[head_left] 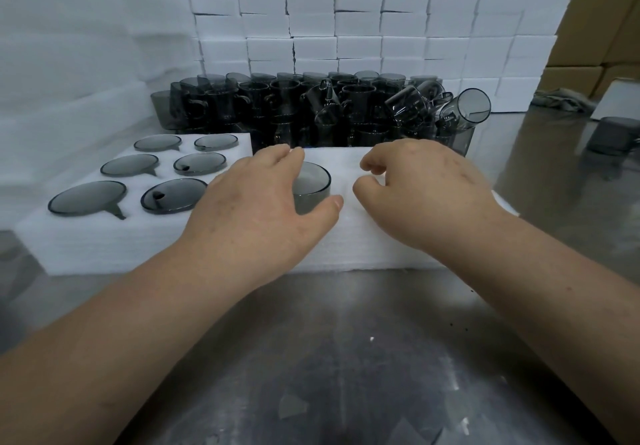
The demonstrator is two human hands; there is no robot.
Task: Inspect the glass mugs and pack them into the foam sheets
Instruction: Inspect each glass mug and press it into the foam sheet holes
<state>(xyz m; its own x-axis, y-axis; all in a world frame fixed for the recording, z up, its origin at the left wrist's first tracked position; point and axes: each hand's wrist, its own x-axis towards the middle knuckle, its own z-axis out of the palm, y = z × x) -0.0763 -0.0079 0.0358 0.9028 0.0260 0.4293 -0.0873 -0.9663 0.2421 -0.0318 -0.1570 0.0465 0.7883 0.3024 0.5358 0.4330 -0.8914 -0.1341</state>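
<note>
Six mugs seated in foam sheet at left centre, seventh mug gripped by left hand over second sheet mid-frame, right hand curled on foam, hold unclear, pile upper centre unpacked.

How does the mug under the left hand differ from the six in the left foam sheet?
The held mug stands proud of the foam, wall showing; the six packed mugs sit flush, only tops visible. The left hand grips the held mug; the six packed mugs are untouched. All are smoky grey glass.
</note>
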